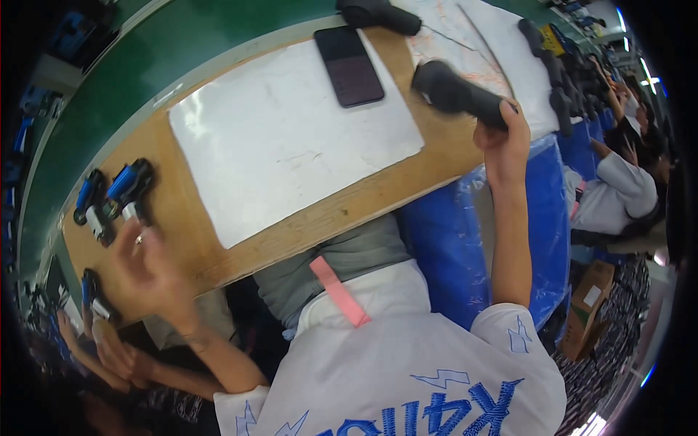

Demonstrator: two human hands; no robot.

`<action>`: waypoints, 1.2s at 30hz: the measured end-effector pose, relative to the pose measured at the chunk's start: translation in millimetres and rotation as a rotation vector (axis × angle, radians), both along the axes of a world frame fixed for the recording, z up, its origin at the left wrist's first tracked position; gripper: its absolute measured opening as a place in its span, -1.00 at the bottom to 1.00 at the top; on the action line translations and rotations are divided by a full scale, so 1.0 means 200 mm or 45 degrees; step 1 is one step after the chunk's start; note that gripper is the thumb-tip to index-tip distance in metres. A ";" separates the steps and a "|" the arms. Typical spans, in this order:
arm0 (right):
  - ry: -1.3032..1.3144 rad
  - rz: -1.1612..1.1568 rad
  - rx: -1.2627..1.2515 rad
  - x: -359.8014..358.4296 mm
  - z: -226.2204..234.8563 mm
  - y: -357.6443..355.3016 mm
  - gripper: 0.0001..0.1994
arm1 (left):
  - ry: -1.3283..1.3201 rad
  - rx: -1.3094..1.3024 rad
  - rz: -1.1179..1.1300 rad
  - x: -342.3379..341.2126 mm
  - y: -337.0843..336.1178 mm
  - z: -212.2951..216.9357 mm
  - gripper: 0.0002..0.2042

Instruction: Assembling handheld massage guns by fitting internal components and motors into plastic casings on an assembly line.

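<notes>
My right hand point(505, 142) is closed around the handle of a black handheld device with a rounded head point(458, 93), held over the right end of the table. The device's exact kind does not show. My left hand point(149, 265) is over the table's left part, its fingers smeared by motion. A small shiny spot shows at its fingers; I cannot tell what it is. Just beyond that hand lie a blue, black and silver device point(131, 182) and a similar blue-and-black device point(89, 200). Whether the hand touches the nearer one is unclear.
A white sheet point(291, 152) covers the middle of the wooden table point(349, 211), with a black phone point(349, 67) on it. Another black device point(378, 14) lies at the far edge. Blue plastic-wrapped material point(443, 247) stands at right. Another person's hand point(113, 352) is at lower left.
</notes>
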State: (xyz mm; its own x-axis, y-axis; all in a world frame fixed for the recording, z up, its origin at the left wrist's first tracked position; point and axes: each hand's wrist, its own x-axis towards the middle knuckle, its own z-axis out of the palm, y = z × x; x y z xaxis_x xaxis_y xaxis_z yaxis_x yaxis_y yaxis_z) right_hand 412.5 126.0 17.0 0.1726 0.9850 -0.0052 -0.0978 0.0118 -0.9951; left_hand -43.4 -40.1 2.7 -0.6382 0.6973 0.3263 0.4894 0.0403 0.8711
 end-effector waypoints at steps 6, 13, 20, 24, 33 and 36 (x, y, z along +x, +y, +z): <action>-0.116 -0.352 -0.001 0.46 -0.12 0.26 -0.66 | 0.180 -0.235 0.075 -0.51 -0.11 -0.13 -0.66; -1.334 -0.259 -0.074 0.84 -0.22 -0.25 -0.82 | 0.392 -0.526 -0.015 -0.41 -0.07 -0.08 -0.37; -1.380 0.098 -1.078 1.26 -1.20 -1.08 -0.40 | 0.698 -0.516 -0.023 -0.22 0.22 -0.11 -0.38; -1.493 0.388 -0.899 0.88 -1.75 -0.88 -0.01 | 0.574 -0.549 -0.319 -0.27 0.13 -0.02 -0.52; -1.787 0.722 -0.636 0.75 -1.63 -0.49 -0.56 | 0.413 -0.605 -0.592 0.31 0.09 0.06 -0.53; -1.503 0.817 -0.434 0.52 -1.78 -0.70 -0.56 | 0.106 -0.574 -0.797 0.36 0.09 0.09 -0.52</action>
